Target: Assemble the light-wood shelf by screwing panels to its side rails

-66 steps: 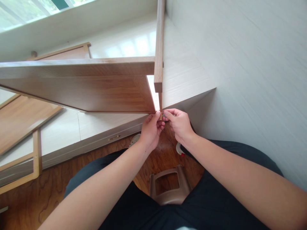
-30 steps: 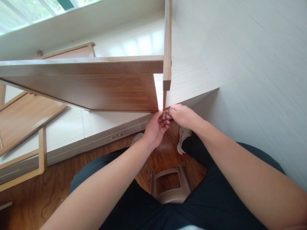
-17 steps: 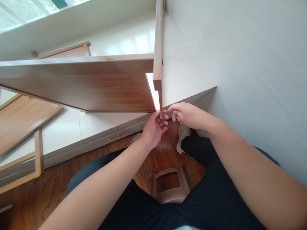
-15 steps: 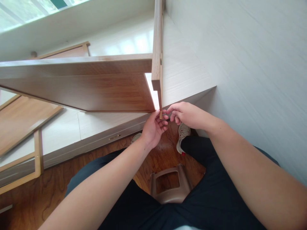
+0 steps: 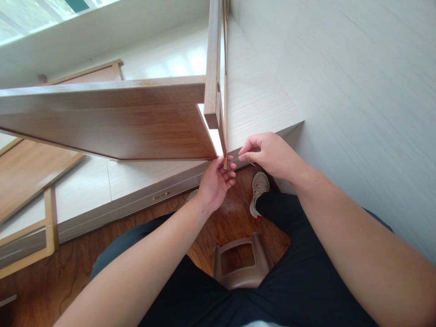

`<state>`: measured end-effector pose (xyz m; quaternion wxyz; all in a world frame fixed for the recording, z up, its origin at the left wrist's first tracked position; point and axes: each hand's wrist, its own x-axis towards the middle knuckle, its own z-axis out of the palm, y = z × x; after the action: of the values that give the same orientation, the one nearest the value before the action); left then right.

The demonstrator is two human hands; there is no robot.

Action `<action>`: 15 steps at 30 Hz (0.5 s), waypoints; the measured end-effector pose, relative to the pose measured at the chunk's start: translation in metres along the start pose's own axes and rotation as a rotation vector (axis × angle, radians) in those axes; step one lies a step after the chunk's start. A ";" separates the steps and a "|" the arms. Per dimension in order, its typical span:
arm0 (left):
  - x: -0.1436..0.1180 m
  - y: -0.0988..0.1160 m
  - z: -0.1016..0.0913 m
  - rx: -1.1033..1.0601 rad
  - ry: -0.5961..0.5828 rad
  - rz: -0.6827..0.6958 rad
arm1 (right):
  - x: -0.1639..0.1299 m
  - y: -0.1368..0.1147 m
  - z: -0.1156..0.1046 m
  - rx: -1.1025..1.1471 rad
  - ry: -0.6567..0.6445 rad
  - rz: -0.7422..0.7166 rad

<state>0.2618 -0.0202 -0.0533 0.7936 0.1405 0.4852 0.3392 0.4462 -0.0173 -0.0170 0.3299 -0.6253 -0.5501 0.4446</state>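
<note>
Grip, left: our left hand (image 5: 214, 181) pinches the lower tip of the thin wooden strip (image 5: 225, 136), thumb and fingers closed on it just below the corner of the panel.
Grip, right: our right hand (image 5: 269, 154) is closed in a fine pinch on a small thin metal piece (image 5: 250, 161); we cannot tell what kind of piece it is.
Hands together: the right fingertips sit just beside the strip's tip, near the left fingers but apart from them.
Strip: it hangs nearly upright, pressed alongside the thicker wooden post (image 5: 213, 68).
Panel: the wood-grain panel (image 5: 112, 127) stretches off to our left, its edge meeting the post.
Platform: a white raised platform (image 5: 150, 172) lies behind and under the panel, with a small brass pull (image 5: 161, 196) on its front face.
Wall: a pale wall (image 5: 340, 91) runs along our right.
Floor: between our knees we see a brown plastic stool (image 5: 238, 265), and a shoe (image 5: 258, 193) on the wooden floor (image 5: 51, 281).
Other boards: a framed board (image 5: 30, 177) lies flat on the platform at far left.
</note>
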 end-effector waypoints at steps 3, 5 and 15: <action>0.000 0.000 -0.001 -0.005 0.007 -0.004 | 0.000 -0.002 0.001 -0.011 0.115 -0.024; 0.000 0.001 -0.001 -0.005 0.013 -0.003 | 0.001 -0.002 0.002 -0.008 0.165 -0.040; -0.002 0.002 0.002 -0.004 0.018 -0.007 | 0.003 0.003 0.004 0.063 0.178 0.051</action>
<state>0.2622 -0.0201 -0.0503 0.7906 0.1341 0.4924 0.3385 0.4432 -0.0155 -0.0215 0.3854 -0.6654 -0.4883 0.4126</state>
